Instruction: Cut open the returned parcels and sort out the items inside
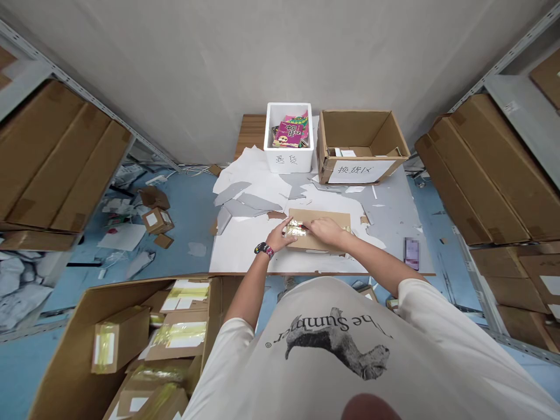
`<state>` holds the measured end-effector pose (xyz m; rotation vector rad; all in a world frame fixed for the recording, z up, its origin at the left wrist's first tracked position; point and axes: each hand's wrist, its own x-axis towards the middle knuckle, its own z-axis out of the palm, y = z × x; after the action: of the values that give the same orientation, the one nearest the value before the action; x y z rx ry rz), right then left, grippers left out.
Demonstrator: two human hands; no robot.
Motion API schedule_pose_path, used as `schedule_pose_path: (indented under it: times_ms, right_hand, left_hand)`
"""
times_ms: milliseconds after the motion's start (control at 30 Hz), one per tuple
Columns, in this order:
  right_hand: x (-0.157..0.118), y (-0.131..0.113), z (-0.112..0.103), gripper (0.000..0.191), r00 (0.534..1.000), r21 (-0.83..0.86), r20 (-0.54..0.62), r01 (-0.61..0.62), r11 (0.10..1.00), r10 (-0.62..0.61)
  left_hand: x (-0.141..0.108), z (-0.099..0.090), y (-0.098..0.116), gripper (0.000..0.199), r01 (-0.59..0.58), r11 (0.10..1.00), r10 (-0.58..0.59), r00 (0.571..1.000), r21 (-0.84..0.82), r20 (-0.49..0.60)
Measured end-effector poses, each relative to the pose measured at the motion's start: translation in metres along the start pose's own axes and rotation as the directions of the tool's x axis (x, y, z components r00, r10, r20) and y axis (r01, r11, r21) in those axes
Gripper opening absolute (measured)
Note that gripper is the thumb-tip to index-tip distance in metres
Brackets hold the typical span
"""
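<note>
Lying on the desk (392, 219) in front of the white foam bin (287, 165), a cardboard box (321, 213) is being held at its left end by the left hand (277, 236), while its shiny tape (296, 231) is being touched by the curled right hand (327, 231), though whether anything is being gripped there cannot be told.

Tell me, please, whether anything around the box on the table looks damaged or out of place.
Yes: around the box, the white table covering looks torn, with ragged edges and grey pieces breaking its surface. On the floor at left, small boxes and a white sheet lie scattered, not stacked.
</note>
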<state>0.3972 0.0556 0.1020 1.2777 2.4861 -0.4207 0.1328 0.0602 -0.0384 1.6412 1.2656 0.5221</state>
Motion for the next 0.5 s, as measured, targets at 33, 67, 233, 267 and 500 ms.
schedule_pose_path:
  times_ms: [33,67,233,267,500]
  right_hand:
    - [0.000,0.000,0.000,0.039,1.000,-0.001,-0.001,0.007,1.000,-0.007]
    - [0.000,0.000,0.001,0.039,1.000,-0.001,-0.003,0.014,1.000,-0.014]
    - [0.009,-0.002,0.001,0.041,1.000,-0.006,0.000,0.015,1.000,-0.015]
    - [0.011,-0.003,0.000,0.041,1.000,-0.010,0.007,0.009,1.000,-0.009]
    - [0.019,-0.010,-0.013,0.043,0.997,-0.030,0.058,0.051,0.998,-0.049]
  left_hand:
    - [0.002,-0.001,-0.001,0.106,-0.005,1.000,0.005,1.000,-0.018,0.004]
    - [0.003,-0.001,-0.002,0.107,-0.006,0.999,0.007,1.000,-0.032,0.008]
    - [0.006,-0.001,-0.004,0.108,-0.002,0.999,0.003,1.000,-0.051,0.016]
    - [0.007,-0.001,-0.005,0.108,-0.005,0.999,0.005,1.000,-0.053,0.015]
    - [0.002,0.000,-0.008,0.109,-0.010,0.999,0.011,0.999,-0.036,0.031]
